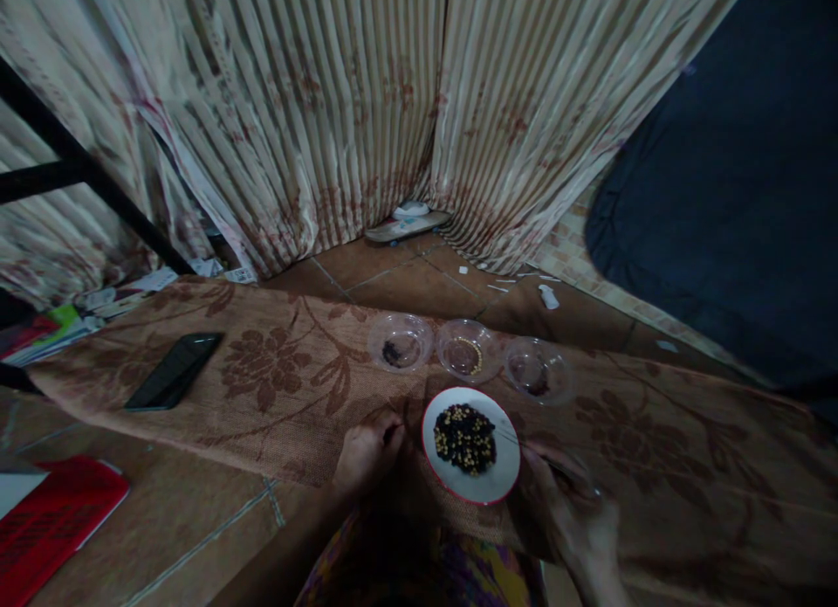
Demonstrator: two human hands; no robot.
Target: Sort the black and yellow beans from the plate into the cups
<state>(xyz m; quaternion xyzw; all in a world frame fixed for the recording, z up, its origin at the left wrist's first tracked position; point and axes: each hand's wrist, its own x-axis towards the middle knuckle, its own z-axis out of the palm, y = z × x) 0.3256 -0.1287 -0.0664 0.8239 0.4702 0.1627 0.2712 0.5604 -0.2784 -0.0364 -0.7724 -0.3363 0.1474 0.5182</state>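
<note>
A white plate (451, 480) with a red rim sits in front of me, with a heap of dark beans and small yellowish grains (464, 438) mixed on it. At the plate's right edge, my right hand (569, 493) is closed around thin metal tweezers (507, 435), whose tips reach over the plate beside the heap. My left hand (370, 448) rests on the cloth left of the plate, its fingers curled into a loose fist. Behind the plate stand three clear plastic bowls: the left bowl (419, 332) holds dark bits, the middle bowl (451, 332) yellowish grains, the right bowl (556, 375) dark reddish bits.
A brown flowered cloth (327, 362) covers the low table. On its left side lies a black phone (174, 371). Striped curtains (340, 109), a skateboard (409, 227) and white scraps (548, 297) are beyond the table. A red bag (65, 511) lies lower left.
</note>
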